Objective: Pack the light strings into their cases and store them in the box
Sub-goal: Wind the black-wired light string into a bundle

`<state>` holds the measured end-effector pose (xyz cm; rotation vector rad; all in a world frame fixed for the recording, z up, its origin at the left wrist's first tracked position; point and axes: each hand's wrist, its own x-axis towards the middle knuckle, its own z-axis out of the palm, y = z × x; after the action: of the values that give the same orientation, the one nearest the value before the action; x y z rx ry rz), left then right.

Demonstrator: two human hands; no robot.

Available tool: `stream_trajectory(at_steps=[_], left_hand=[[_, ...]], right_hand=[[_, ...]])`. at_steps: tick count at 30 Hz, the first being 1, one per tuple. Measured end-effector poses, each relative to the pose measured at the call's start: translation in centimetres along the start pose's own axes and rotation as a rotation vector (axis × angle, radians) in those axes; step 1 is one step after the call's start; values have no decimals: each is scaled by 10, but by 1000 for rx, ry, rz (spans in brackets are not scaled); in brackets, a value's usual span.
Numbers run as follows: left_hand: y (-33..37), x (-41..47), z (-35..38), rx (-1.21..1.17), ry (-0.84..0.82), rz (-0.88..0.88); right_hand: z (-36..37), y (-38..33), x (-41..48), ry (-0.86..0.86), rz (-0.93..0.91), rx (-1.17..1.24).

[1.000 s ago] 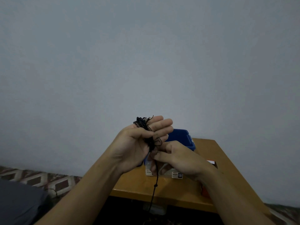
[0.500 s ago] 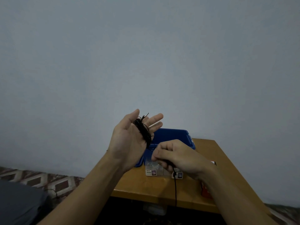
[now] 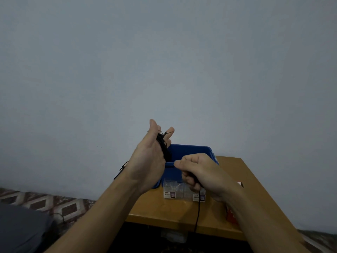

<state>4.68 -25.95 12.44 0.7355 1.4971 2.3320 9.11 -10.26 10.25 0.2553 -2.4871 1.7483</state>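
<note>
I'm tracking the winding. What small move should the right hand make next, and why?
Probably carry the right hand up and around the left hand for one more wrap. The light string is coiled over the left hand's straight fingers, while the right hand pinches it and a loose length hangs past the table edge.

The blue box (image 3: 193,152) stands open-topped at the back left corner of the desk (image 3: 160,210), with the left hand (image 3: 147,161) and right hand (image 3: 206,174) raised just in front of it. Two clear cases (image 3: 171,189) stand against its front wall, and a black cord (image 3: 197,214) hangs from the right hand past the desk's near edge. Bare desk lies before the cases and along the right side, up to a red thing (image 3: 230,215) beside the right forearm.
</note>
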Motion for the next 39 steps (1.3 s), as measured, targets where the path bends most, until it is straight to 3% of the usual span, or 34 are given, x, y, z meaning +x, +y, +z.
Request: stream_trajectory(at_steps=[9, 18, 27, 33, 39], left_hand=[[-8, 5, -10, 130, 39, -83], [-19, 10, -14, 344, -42, -216], [-13, -4, -17, 556, -308, -375], [-12, -3, -19, 419, -463, -365], [-10, 1, -30, 120, -622, -348]], right_hand=[[-6, -2, 3, 141, -77, 178], [-9, -2, 5, 59, -202, 262], [-23, -11, 8, 102, -244, 256], [-19, -4, 11, 177, -215, 277], [-17, 4, 12, 166, -185, 197]])
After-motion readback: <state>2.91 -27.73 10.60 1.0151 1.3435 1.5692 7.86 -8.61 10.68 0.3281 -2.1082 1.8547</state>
